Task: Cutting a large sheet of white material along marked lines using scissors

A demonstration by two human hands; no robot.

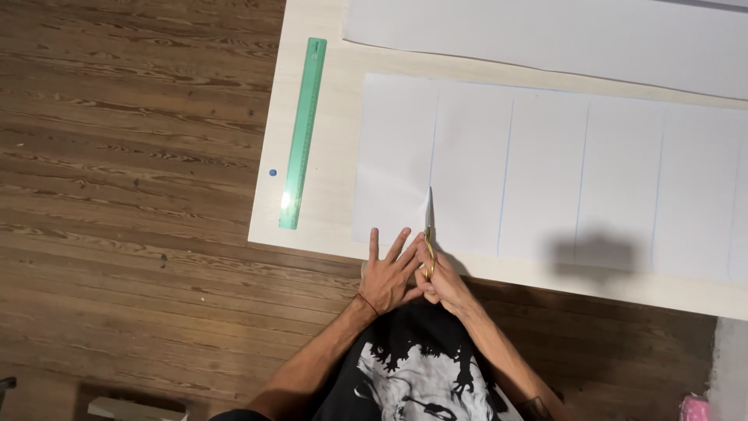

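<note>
Scissors (428, 234) in right hand's (442, 282) closed grip (handles hidden); left hand (387, 273) flat on paper (545, 171).

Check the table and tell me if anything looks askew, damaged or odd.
Nothing stands out. The ruled paper lies flat, the right hand holds scissors on its leftmost line, the left hand rests at the paper's edge, and the green ruler lies beside it.
</note>
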